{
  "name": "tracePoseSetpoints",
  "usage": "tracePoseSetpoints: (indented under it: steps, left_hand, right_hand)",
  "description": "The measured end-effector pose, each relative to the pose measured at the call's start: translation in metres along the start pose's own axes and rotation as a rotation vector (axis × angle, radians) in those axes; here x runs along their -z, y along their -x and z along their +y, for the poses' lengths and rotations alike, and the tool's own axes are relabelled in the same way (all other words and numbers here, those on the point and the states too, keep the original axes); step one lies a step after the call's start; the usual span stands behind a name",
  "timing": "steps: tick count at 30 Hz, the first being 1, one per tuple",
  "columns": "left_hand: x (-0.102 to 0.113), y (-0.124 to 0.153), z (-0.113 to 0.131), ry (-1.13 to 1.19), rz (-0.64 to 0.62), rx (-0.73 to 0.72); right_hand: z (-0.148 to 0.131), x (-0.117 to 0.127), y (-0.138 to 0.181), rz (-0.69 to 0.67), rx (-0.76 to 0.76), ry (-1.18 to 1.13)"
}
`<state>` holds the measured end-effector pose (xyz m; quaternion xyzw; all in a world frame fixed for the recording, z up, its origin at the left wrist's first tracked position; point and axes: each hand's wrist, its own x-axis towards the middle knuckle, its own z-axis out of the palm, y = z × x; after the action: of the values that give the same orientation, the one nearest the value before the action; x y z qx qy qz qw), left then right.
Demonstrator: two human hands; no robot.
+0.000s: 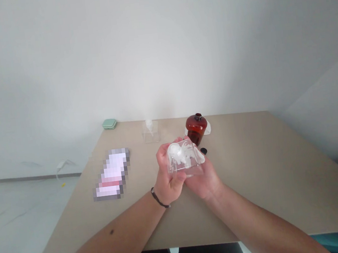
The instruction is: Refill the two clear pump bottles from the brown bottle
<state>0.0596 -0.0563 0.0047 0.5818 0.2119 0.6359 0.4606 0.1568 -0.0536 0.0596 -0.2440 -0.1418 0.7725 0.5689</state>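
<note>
A small clear plastic box (pixel 178 168) with a white figure-like shape (pixel 181 153) in or on it is held up over the middle of the table. My left hand (pixel 167 184) is closed around its left side, the thumb along the near edge. From below and the right, my right hand (pixel 208 181) cups the same box; its fingers are mostly hidden behind it. Just beyond the box stands an amber bottle (pixel 196 126) with an uncapped neck. A black cap (pixel 203 151) lies on the tabletop close to my right hand.
Toward the wall sits a similar clear box (pixel 150 135) with a white shape. A green case (pixel 109 124) is at the back left corner, and a blurred-out phone (pixel 112 174) lies on the left. Behind the bottle is a white item (pixel 207 127). The table (pixel 270 171) meets the wall.
</note>
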Motion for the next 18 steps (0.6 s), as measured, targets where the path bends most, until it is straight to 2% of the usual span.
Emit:
tracePoseSetpoints:
  steps: [5,18]
  left_hand:
    - [-0.002,0.001,-0.003,-0.049,-0.003,-0.053]
    - [0.017,-0.005,-0.003,-0.348,0.053,-0.086]
  right_hand:
    - [0.007,0.006,0.004,-0.037,0.031,-0.03]
    - [0.017,0.0,0.004,-0.078,-0.1,0.032]
